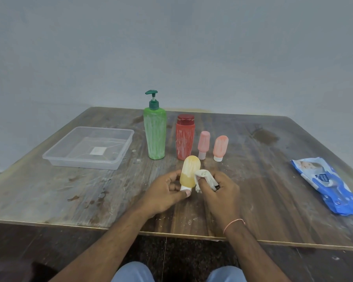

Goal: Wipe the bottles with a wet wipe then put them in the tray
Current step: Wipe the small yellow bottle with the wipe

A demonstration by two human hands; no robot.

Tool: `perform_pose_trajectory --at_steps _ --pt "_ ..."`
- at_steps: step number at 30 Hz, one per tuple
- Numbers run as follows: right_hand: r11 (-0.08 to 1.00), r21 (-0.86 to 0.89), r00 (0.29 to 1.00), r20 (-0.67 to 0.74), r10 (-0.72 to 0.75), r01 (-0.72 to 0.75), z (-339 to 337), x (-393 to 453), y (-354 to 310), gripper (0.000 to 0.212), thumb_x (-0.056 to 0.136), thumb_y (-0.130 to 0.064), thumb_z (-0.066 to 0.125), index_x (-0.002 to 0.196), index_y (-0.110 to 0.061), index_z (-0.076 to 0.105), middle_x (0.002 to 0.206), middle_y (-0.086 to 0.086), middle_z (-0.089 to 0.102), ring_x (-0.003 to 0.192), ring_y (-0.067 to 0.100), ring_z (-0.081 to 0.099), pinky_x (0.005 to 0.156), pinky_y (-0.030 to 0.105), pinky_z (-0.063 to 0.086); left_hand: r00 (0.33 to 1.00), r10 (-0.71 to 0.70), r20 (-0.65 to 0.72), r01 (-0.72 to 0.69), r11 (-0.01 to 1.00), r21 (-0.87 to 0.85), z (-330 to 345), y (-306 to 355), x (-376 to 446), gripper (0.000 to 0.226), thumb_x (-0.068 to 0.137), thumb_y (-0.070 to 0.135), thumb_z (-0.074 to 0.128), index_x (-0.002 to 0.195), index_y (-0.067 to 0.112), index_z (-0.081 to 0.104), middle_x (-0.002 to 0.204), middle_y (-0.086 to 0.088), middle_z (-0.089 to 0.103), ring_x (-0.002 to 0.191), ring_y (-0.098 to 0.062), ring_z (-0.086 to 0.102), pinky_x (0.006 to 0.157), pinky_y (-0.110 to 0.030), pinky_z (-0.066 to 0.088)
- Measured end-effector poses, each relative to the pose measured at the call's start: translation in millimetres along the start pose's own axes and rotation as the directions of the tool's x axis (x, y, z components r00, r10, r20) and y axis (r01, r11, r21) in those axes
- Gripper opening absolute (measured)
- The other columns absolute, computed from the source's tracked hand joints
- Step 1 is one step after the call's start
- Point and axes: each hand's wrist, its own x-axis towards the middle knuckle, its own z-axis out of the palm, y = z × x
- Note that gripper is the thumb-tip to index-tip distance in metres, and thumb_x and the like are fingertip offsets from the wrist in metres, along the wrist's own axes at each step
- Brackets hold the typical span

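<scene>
Yellow bottle [190, 173] gripped by left hand [165, 192]; right hand [220, 188] clutches wet wipe [205, 178] against it.

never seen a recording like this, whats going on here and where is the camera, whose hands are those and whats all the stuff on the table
There is no machine here. A person wears a camera on the head; it looks forward and down, so you see their own arms, and their knees at the bottom edge. This is the only view.

The left hand grips a small yellow bottle by its white cap end. The right hand holds a crumpled wipe against the bottle's side.

On the wooden table stand four more bottles, streaked with white smears: a green pump bottle, a red bottle and two small pink bottles, both cap down. To the left lies a clear plastic tray with no bottles in it. To the right lies a blue wipe pack.
</scene>
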Motion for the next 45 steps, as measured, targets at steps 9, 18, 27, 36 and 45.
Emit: perform_pose_trajectory --at_steps 9,18,27,36,45 --pt "0.992 -0.119 0.999 -0.002 0.034 -0.034 4.0 0.2 5.7 0.026 0.091 -0.036 0.081 0.074 -0.024 0.066 0.068 -0.012 0.061 0.068 0.012 0.061 0.051 0.029 0.048 1.000 -0.004 -0.015 0.004 1.000 0.000 0.7 -1.1 0.0 0.062 0.090 0.015 0.084 0.146 0.029 0.059 0.116 0.005 0.080 0.106 -0.019 0.078 0.104 -0.052 0.058" --pt "0.985 -0.173 1.000 0.017 -0.024 0.027 2.1 -3.7 -1.6 0.029 0.091 -0.033 0.084 0.073 -0.031 0.061 0.066 -0.014 0.056 0.060 0.008 0.056 0.053 0.018 0.035 0.998 0.011 -0.054 -0.009 0.999 0.040 4.6 1.6 -0.2 0.060 0.090 0.017 0.084 0.143 0.032 0.061 0.102 0.004 0.082 0.090 -0.015 0.078 0.088 -0.040 0.064" --pt "0.984 -0.132 0.992 0.046 -0.116 0.121 0.7 -5.9 -6.9 0.036 0.087 -0.026 0.085 0.071 -0.039 0.054 0.064 -0.018 0.053 0.061 0.009 0.055 0.052 0.014 0.034 0.997 0.011 -0.083 -0.006 0.998 0.060 7.1 3.6 -3.0 0.061 0.088 0.018 0.086 0.143 0.036 0.063 0.094 0.004 0.081 0.087 -0.016 0.078 0.088 -0.044 0.065" --pt "0.976 -0.120 0.982 0.081 -0.170 0.179 0.4 -8.9 -8.9 0.031 0.086 -0.029 0.086 0.077 -0.040 0.058 0.067 -0.024 0.052 0.063 0.005 0.056 0.054 0.014 0.036 0.995 0.062 -0.079 -0.054 0.993 0.104 10.7 1.1 -4.2 0.059 0.089 0.008 0.080 0.138 0.039 0.067 0.104 0.009 0.082 0.089 -0.021 0.079 0.088 -0.056 0.063" --pt "0.943 -0.134 0.951 0.087 -0.296 0.306 3.3 -10.7 -3.4 0.010 0.089 -0.030 0.085 0.087 -0.027 0.075 0.076 -0.016 0.063 0.064 0.007 0.054 0.054 0.025 0.046 0.988 0.112 -0.105 -0.093 0.980 0.175 11.6 3.0 -5.3 0.064 0.084 0.006 0.079 0.136 0.042 0.069 0.121 0.014 0.075 0.107 -0.007 0.073 0.093 -0.042 0.064"
